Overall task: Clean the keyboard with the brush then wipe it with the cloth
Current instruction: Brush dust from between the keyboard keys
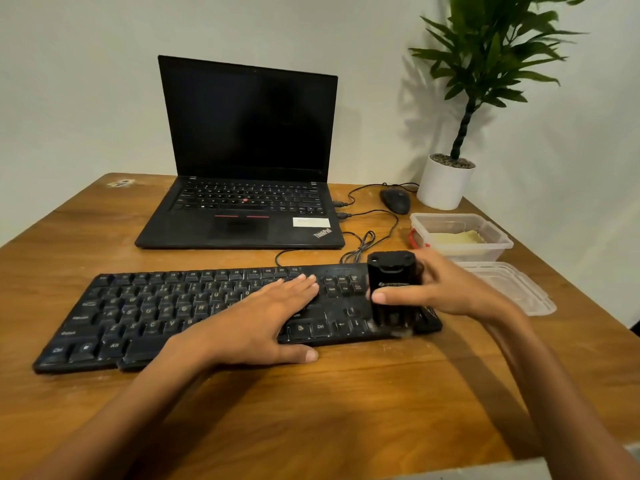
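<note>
While the left hand [263, 317] lies flat across the middle of the keyboard [156, 306], fingers straight on the keys and thumb reaching past the front edge onto the surface [311, 410], the right hand [446, 289] grips the brush [393, 289], thumb across its near face, fingers curled round the far side. Black brush, standing upright at the keyboard's right end, bristles down on the keys there, blurred at the tips. The keyboard sits slantwise toward the front of the wooden surface, with pale specks on its keys and on the wood just in front. Behind it is an open laptop [242, 150], screen dark, 2 cables plugged into its right side. A mouse [395, 199] sits right of that, near a white pot [443, 188] with a green plant. Just beyond the right hand is a clear box [498, 242] with the pale yellow cloth [453, 238] lying inside, apart from both hands. A clear lid [512, 289] lies beside the box, near the surface's right edge.
</note>
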